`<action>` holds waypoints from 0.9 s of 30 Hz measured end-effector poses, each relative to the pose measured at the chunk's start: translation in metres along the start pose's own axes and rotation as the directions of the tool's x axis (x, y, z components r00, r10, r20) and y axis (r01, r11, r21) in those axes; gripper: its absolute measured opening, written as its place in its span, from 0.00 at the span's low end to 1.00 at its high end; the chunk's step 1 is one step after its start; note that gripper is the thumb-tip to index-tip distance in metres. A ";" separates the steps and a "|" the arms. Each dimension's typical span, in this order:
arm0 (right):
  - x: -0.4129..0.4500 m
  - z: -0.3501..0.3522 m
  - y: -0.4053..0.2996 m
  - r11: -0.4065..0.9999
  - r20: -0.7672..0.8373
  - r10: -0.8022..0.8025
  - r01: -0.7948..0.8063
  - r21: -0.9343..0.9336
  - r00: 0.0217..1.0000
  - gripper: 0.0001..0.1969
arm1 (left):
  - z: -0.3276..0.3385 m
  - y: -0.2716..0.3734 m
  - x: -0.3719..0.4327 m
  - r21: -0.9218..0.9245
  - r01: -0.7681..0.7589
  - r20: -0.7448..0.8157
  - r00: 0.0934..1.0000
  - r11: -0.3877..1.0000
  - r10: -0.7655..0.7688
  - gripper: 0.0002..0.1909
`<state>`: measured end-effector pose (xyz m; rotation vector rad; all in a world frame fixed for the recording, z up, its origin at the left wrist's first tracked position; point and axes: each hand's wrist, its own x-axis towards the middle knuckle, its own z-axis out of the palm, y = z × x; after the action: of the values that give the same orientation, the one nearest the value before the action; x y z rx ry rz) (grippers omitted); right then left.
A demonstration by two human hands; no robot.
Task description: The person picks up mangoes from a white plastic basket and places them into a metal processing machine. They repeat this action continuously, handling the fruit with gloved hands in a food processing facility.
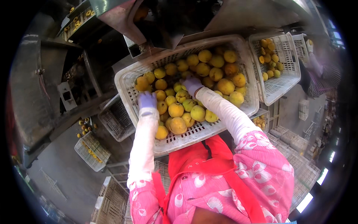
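A large white plastic crate (190, 143) lies before me with many yellow-orange peaches (176, 110) in it, some of them greenish. My left hand (147, 100), in a thin purple glove, is at the crate's left side beside the peaches; its fingertips are partly hidden, so a grip cannot be told. Among the peaches near the crate's middle is my right hand (192, 84), gloved alike, with its fingers down between the fruit and partly hidden. Whether it holds a peach cannot be seen. White sleeves cover both forearms.
Metal machinery (120, 21) stands just beyond the crate. Right of it, another white crate (282, 84) holds peaches and halves. A co-worker's gloved hand (309, 46) is at the far right. Lower left are a dark-looking crate (119, 120), a crate with fruit (92, 151) and stacked crates (112, 198).
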<state>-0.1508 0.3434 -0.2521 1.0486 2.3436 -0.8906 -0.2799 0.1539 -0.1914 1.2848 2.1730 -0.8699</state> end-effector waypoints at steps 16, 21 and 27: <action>-0.159 -0.210 -0.118 0.376 -0.309 -0.348 0.434 0.819 0.885 0.35 | -0.101 -0.025 -0.071 -0.211 -0.151 -0.366 0.928 -0.966 -0.066 0.33; -0.094 -0.217 -0.172 0.935 -0.732 -0.269 0.351 -0.044 0.626 0.43 | -0.133 -0.049 -0.089 -0.143 -0.337 -0.476 0.848 -0.930 -0.234 0.39; -0.023 -0.209 -0.184 0.941 -0.800 -0.332 0.120 -0.316 0.499 0.39 | -0.143 -0.058 -0.088 -0.452 -0.580 -0.500 0.794 -0.677 -0.346 0.41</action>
<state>-0.3019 0.3840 -0.0199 1.2740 3.3654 -0.1037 -0.3022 0.1834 -0.0171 0.4341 1.2924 2.0155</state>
